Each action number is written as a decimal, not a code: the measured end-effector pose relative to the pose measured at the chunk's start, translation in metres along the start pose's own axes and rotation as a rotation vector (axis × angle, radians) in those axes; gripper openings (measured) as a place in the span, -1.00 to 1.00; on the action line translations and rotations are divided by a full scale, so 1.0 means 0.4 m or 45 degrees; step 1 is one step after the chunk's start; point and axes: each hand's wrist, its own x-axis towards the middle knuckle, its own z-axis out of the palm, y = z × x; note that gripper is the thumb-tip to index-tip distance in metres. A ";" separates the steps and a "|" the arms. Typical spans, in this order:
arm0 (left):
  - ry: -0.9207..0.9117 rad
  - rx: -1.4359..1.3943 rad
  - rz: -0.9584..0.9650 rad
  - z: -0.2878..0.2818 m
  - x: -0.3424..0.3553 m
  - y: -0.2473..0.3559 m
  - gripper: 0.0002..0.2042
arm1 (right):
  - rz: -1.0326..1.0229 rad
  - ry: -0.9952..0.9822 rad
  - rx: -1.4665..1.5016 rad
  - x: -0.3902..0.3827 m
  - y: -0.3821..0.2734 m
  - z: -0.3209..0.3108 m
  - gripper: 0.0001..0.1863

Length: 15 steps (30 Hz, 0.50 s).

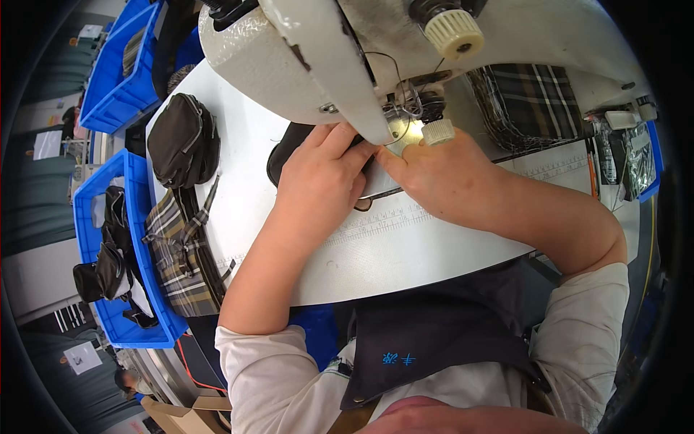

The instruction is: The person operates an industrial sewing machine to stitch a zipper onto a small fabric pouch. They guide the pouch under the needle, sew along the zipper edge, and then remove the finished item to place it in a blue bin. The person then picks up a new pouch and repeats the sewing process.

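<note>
Under the head of a white sewing machine (289, 65), both my hands meet close to the lit needle area. My left hand (318, 170) presses on a black fabric piece (283, 153), its fingers curled and closed on the edge. From the other side my right hand (444, 173) pinches the work with thumb and finger beside the needle. The fingertips and the machine head hide most of the piece. A small brown-edged bit (363, 205) sticks out below my left hand.
On the white table (361, 267) a dark zipped pouch (182, 141) and plaid fabric pieces (181, 253) lie at the left. Stacked plaid panels (531, 101) lie at the right. A blue bin (170, 318) with dark pouches stands by the left edge; another blue bin (108, 101) stands behind.
</note>
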 end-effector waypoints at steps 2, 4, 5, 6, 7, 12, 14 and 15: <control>0.012 -0.029 -0.005 0.002 -0.001 0.001 -0.54 | 0.003 -0.022 -0.015 0.001 -0.003 -0.008 -0.72; 0.014 -0.032 -0.015 0.002 -0.002 0.004 -0.53 | 0.007 -0.034 -0.018 0.001 -0.004 -0.009 -0.72; 0.009 -0.021 -0.023 0.001 -0.002 0.007 -0.53 | 0.008 -0.036 -0.015 0.001 -0.004 -0.009 -0.71; 0.005 -0.009 -0.031 0.001 -0.002 0.009 -0.53 | 0.010 -0.037 -0.011 0.001 -0.004 -0.009 -0.71; -0.006 -0.011 -0.043 0.002 -0.003 0.010 -0.53 | 0.016 -0.044 -0.018 0.001 -0.005 -0.008 -0.72; 0.000 0.035 -0.093 0.010 -0.008 0.021 -0.56 | 0.037 -0.087 0.001 0.004 -0.010 -0.012 -0.75; -0.020 0.105 -0.119 0.014 -0.005 0.031 -0.58 | 0.038 -0.073 -0.012 0.003 -0.011 -0.006 -0.76; -0.031 0.139 -0.131 0.015 -0.005 0.033 -0.59 | 0.039 -0.066 -0.018 0.003 -0.011 -0.004 -0.77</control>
